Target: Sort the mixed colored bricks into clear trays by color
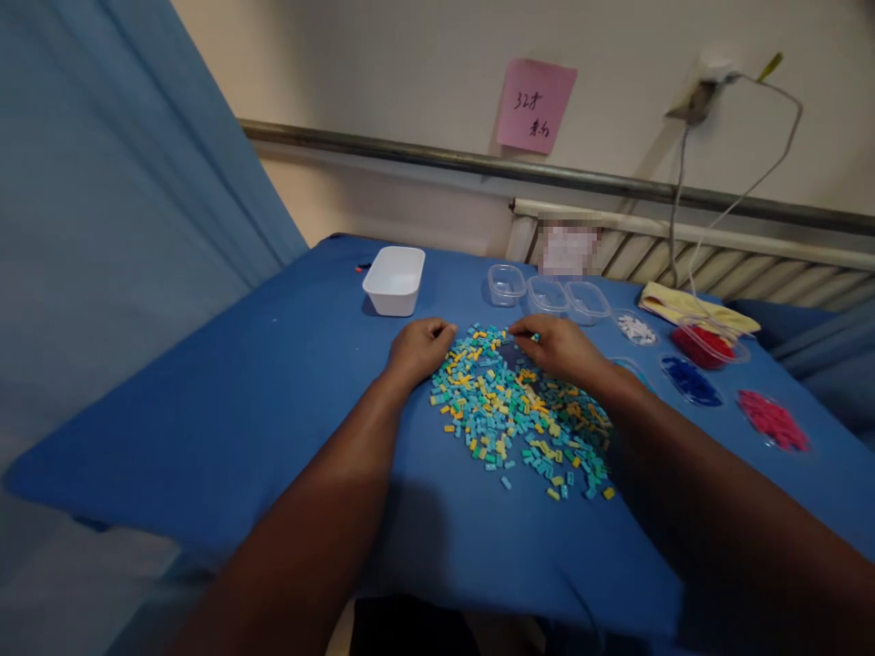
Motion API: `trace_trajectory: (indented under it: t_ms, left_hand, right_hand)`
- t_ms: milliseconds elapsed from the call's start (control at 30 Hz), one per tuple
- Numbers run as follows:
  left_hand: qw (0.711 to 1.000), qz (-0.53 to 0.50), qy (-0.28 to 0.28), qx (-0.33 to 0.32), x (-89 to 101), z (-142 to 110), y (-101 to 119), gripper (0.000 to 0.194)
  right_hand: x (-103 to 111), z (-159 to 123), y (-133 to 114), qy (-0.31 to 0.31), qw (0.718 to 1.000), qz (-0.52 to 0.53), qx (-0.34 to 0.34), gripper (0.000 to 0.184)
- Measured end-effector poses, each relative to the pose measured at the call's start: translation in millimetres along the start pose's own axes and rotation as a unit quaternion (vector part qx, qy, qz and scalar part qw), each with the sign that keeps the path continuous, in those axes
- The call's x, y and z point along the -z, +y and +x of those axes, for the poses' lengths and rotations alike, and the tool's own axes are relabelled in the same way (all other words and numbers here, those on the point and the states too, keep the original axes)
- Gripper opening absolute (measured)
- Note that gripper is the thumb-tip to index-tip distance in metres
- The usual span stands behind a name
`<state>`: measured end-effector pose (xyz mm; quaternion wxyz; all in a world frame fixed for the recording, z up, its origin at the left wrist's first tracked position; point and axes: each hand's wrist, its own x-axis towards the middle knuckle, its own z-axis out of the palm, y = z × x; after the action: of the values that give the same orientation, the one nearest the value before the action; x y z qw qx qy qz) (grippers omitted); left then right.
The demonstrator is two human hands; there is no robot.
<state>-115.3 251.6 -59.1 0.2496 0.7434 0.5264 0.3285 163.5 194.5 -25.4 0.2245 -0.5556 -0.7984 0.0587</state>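
A wide pile of small toy bricks (pixel 488 401), in turquoise, green, yellow and orange, lies spread over the blue-covered table (pixel 225 392). At the pile's upper left edge, my left hand (pixel 420 351) is closed with its fingers curled; whatever may be inside is hidden. My right hand (pixel 557 346) reaches over the upper right of the pile, thumb and fingertips pinched together close to the bricks. Anything between those fingertips is too small to make out. My right forearm covers part of the pile's right side.
Behind the hands stand a white tub (pixel 395 282) and clear plastic containers (pixel 507 287). To the right are dishes of white pieces (pixel 635 328), red pieces (pixel 703 346), dark blue pieces (pixel 690 380) and pink pieces (pixel 772 419), near a yellow cloth (pixel 697 310). A cable (pixel 684 182) hangs by the radiator.
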Motion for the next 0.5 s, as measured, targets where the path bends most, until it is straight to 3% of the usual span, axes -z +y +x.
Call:
trace_trajectory:
  t_ms: [167,500]
  left_hand:
    - [1.0,0.004,0.002,0.0,-0.7,-1.6,0.8,0.039]
    - [0.999,0.03,-0.003,0.023,0.4,-3.8,6.8,0.037]
  right_hand:
    - [-21.0,34.6,-7.5,-0.053,0.996,-0.066,-0.001,0.032]
    - [-21.0,23.8,-5.8,-0.058,0.994,-0.09,-0.013,0.041]
